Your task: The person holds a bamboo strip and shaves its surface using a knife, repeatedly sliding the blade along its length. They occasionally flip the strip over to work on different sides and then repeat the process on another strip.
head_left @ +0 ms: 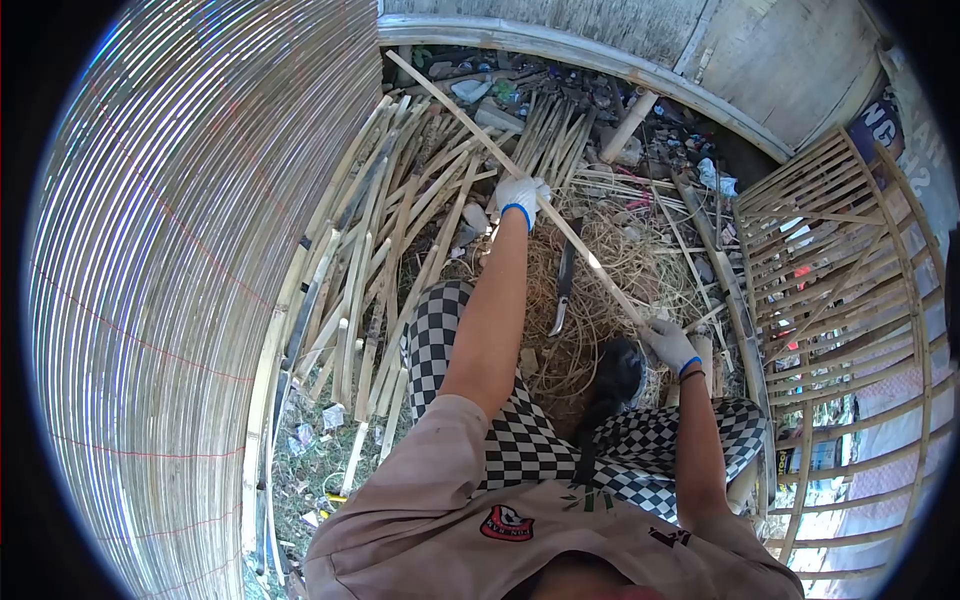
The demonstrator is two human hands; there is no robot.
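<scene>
Long pale bamboo strip (597, 264) held slantwise over dark-bladed knife (567, 270): gripped by white-gloved left hand (520, 195) far-left of knife (nearer hand), pinched by pale-gloved right hand (669, 344) near-right.

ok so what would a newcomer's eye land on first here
Probably the long pale stick slanting across the middle, held by the gloved left hand near the centre and the gloved right hand at its lower end. Next, likely the black-and-white checkered trousers below, and the big slatted screen filling the left side.
</scene>
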